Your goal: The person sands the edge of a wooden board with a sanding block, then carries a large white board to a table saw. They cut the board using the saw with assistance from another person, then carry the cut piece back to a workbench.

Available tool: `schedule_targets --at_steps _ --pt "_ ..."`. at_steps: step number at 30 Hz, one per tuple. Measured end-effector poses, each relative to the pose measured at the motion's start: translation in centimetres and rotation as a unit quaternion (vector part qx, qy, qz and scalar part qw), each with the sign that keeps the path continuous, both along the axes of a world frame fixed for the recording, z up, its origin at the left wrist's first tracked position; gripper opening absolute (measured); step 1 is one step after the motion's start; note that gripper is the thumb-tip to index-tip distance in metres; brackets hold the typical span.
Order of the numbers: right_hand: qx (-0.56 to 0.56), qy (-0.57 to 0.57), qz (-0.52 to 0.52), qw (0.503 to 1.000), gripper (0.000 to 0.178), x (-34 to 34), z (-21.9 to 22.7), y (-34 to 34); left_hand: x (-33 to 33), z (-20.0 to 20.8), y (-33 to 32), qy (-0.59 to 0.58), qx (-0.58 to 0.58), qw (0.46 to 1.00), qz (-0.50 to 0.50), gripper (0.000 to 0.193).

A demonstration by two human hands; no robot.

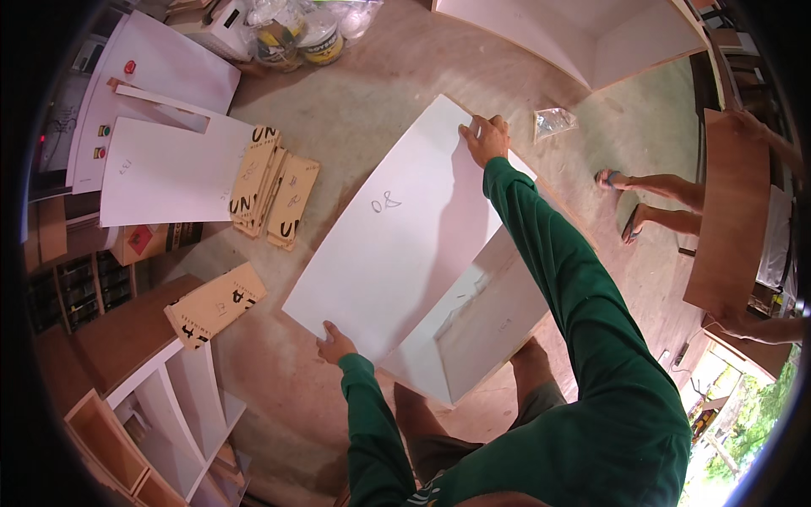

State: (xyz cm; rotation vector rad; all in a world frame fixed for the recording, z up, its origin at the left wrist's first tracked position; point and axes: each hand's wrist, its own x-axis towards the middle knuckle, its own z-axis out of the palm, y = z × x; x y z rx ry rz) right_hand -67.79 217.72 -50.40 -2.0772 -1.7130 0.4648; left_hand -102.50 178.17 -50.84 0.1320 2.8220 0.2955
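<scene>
A large white panel (pixel 372 228) with pencil marks slants across the middle of the view. My right hand (pixel 487 141) is closed over its far right edge, fingers curled on the rim. At the near left corner my left hand (pixel 336 344) grips the edge, its thumb on the white face and the other fingers partly hidden underneath. Below the panel's right side lies an open cabinet box (pixel 494 313) with pale inner walls. The panel covers part of this box, and I cannot tell whether the two touch.
Cardboard-wrapped pieces (pixel 274 190) lean by white boards (pixel 169 169) on the left. A shelf unit (pixel 182 406) stands near left, a large white cabinet (pixel 583 34) far right. A plastic bag (pixel 553 123) lies on the floor. Another person holds a brown board (pixel 726 211) at right.
</scene>
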Motion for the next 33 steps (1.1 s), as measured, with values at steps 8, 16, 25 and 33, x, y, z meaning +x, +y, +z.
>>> schedule_targets --at_steps 8,16,25,33 --pt "0.041 0.003 0.011 0.999 0.04 -0.2 -0.8 -0.5 -1.0 -0.4 -0.9 -0.038 0.003 0.999 -0.027 0.08" --pt "0.204 0.052 -0.182 0.961 0.05 0.9 1.8 -10.5 -7.6 0.3 0.1 -0.086 0.132 0.985 -0.07 0.064" --pt "-0.166 0.595 -0.399 0.677 0.054 -0.5 -1.8 -20.7 -18.0 0.8 8.4 -0.171 -0.018 0.893 -0.417 0.047" --pt "-0.082 0.535 -0.451 0.71 0.053 -3.2 -2.4 -20.3 -16.2 2.1 8.1 -0.107 -0.005 0.916 -0.386 0.04"
